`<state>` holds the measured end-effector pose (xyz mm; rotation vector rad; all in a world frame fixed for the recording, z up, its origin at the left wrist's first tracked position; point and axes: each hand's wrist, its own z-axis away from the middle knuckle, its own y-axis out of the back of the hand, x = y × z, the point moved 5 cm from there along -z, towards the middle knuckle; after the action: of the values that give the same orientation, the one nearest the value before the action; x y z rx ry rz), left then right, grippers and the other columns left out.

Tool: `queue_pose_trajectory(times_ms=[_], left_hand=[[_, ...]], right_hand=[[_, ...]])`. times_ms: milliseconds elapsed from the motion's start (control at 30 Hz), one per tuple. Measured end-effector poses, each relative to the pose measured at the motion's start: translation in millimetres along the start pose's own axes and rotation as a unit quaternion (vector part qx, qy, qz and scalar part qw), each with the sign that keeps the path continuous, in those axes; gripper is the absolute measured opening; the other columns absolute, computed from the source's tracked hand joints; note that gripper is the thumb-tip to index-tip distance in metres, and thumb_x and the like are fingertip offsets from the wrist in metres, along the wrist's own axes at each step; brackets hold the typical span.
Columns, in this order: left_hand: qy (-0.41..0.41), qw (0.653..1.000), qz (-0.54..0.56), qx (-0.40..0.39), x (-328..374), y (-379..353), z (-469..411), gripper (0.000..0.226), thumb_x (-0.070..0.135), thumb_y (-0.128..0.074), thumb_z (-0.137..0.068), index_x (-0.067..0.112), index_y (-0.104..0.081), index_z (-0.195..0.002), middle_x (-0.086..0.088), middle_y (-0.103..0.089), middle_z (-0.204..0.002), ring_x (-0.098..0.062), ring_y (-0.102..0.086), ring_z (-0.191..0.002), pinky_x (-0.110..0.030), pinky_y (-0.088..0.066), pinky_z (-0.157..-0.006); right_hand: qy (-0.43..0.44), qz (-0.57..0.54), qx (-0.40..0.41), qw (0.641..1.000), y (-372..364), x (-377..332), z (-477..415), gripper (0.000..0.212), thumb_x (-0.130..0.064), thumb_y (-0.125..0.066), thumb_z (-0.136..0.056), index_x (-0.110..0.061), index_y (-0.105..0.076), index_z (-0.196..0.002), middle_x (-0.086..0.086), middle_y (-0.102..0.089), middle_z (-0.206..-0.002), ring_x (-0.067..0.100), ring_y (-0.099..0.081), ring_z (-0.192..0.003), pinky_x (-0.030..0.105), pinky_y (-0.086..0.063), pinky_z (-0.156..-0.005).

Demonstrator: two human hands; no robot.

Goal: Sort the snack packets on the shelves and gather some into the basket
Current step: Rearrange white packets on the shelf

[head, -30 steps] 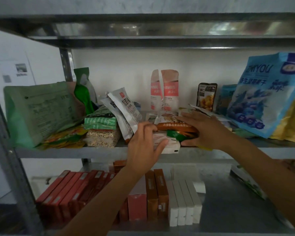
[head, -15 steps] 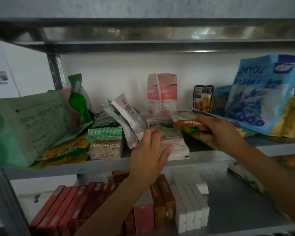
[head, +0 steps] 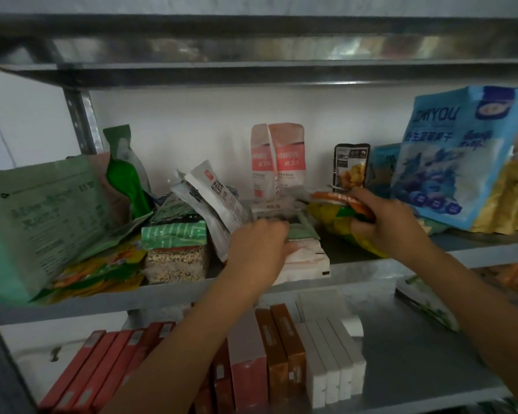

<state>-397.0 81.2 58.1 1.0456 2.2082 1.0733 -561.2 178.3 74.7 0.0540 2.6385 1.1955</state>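
Note:
My right hand (head: pixel 383 225) grips a yellow, green and orange snack packet (head: pixel 337 216), lifted and tilted above the middle shelf (head: pixel 476 255). My left hand (head: pixel 257 249) rests on a low stack of flat packets (head: pixel 305 258), its fingers curled over the green top one near the shelf's front edge. Left of that hand lean white packets (head: pixel 213 198) against a green-striped packet (head: pixel 174 233) on a grain block. Two pink-and-white pouches (head: pixel 277 159) stand at the back wall. No basket is in view.
A large green bag (head: pixel 42 216) fills the shelf's left end; a big blue bag (head: pixel 458 156) and yellow bags stand at the right. A small dark pouch (head: pixel 351 167) stands at the back. Red, orange and white boxes (head: pixel 281 363) line the lower shelf.
My right hand has pulled the yellow-and-orange packet off the stack and carried it right and up. My left hand has moved forward onto the stack's green top packet.

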Motion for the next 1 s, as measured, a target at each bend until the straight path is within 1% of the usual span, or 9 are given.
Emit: queue_pose_trajectory(times_ms=[67,133,233,433,567,700,800,867,1000], left_hand=[[-0.022,0.998,-0.041,0.041,2.7,6.3,1.4,0.027,0.039,-0.059,-0.092,0.022,-0.066,-0.112,-0.003,-0.07,-0.103,-0.022,-0.066,-0.092,-0.029,-0.043,-0.064],[-0.059,0.99,-0.1,0.08,8.3,11.1,6.4,0.02,0.023,-0.086,-0.064,0.018,-0.071,-0.076,-0.002,-0.067,-0.063,-0.02,-0.064,-0.053,-0.022,-0.029,-0.043],[-0.054,0.987,-0.095,0.113,5.2,7.6,4.1,0.037,0.015,-0.094,-0.04,0.017,-0.061,-0.056,0.0,-0.053,-0.041,-0.019,-0.05,-0.03,-0.016,-0.016,-0.041],[-0.075,0.986,-0.005,0.151,16.4,5.6,1.2,0.022,0.017,-0.088,-0.063,0.015,-0.066,-0.069,-0.001,-0.065,-0.061,-0.018,-0.06,-0.047,-0.021,-0.037,-0.041],[0.012,0.977,0.144,0.155,5.4,11.2,0.3,0.02,0.024,-0.079,-0.076,0.01,-0.065,-0.082,-0.004,-0.068,-0.082,-0.018,-0.059,-0.069,-0.027,-0.042,-0.057],[0.007,0.963,0.176,0.202,7.3,9.6,6.5,0.023,0.018,-0.081,-0.073,0.009,-0.061,-0.079,-0.002,-0.064,-0.082,-0.01,-0.053,-0.069,-0.029,-0.049,-0.057],[-0.006,0.955,0.09,0.284,10.8,7.0,28.7,0.016,0.022,-0.068,-0.085,0.008,-0.062,-0.082,-0.006,-0.062,-0.093,-0.017,-0.056,-0.082,-0.03,-0.05,-0.065],[-0.046,0.953,0.01,0.299,16.9,-2.1,43.5,0.029,0.033,-0.058,-0.092,0.006,-0.068,-0.089,-0.009,-0.065,-0.098,-0.021,-0.057,-0.088,-0.033,-0.051,-0.071],[-0.035,0.981,-0.062,0.179,21.8,-26.7,47.2,0.062,0.053,-0.044,-0.087,0.007,-0.063,-0.123,-0.009,-0.066,-0.118,-0.02,-0.055,-0.109,-0.034,-0.044,-0.096]], right_hand=[[-0.015,-0.012,0.011,1.0,0.8,4.9,-3.4,0.045,-0.017,-0.066,-0.086,-0.013,-0.053,-0.129,0.014,-0.065,-0.106,0.024,-0.057,-0.084,0.025,-0.039,-0.075],[-0.015,-0.006,0.002,1.0,0.0,5.6,-5.4,0.044,-0.018,-0.064,-0.087,-0.014,-0.051,-0.129,0.015,-0.064,-0.108,0.03,-0.06,-0.09,0.026,-0.04,-0.075],[-0.009,0.015,-0.02,1.0,-2.6,3.9,-8.3,0.043,-0.022,-0.06,-0.091,-0.016,-0.048,-0.131,0.013,-0.063,-0.113,0.03,-0.06,-0.096,0.026,-0.04,-0.075],[0.062,0.061,-0.062,0.994,-25.3,-0.7,-14.1,0.059,-0.044,-0.065,-0.081,-0.029,-0.044,-0.134,0.001,-0.06,-0.126,0.02,-0.058,-0.108,0.042,-0.049,-0.092],[0.095,0.042,-0.111,0.988,-34.4,-1.6,-15.4,0.085,-0.063,-0.061,-0.074,-0.039,-0.021,-0.145,-0.003,-0.046,-0.143,0.023,-0.045,-0.126,0.053,-0.041,-0.099],[0.136,0.082,-0.062,0.985,-34.7,-8.2,-14.6,0.07,-0.059,-0.052,-0.083,-0.038,-0.027,-0.146,0.002,-0.056,-0.135,0.026,-0.055,-0.117,0.047,-0.045,-0.095],[0.146,0.108,-0.027,0.983,-34.8,-11.0,-15.2,0.058,-0.048,-0.052,-0.09,-0.034,-0.035,-0.144,0.004,-0.061,-0.128,0.027,-0.06,-0.108,0.045,-0.048,-0.091],[0.152,0.108,0.003,0.982,-36.8,-11.8,-13.4,0.054,-0.043,-0.057,-0.089,-0.029,-0.045,-0.14,0.008,-0.067,-0.117,0.031,-0.065,-0.096,0.046,-0.051,-0.083],[0.153,0.069,0.07,0.983,-37.1,-9.4,-15.1,0.047,-0.035,-0.068,-0.082,-0.019,-0.059,-0.126,0.013,-0.073,-0.091,0.033,-0.067,-0.07,0.048,-0.054,-0.067]])
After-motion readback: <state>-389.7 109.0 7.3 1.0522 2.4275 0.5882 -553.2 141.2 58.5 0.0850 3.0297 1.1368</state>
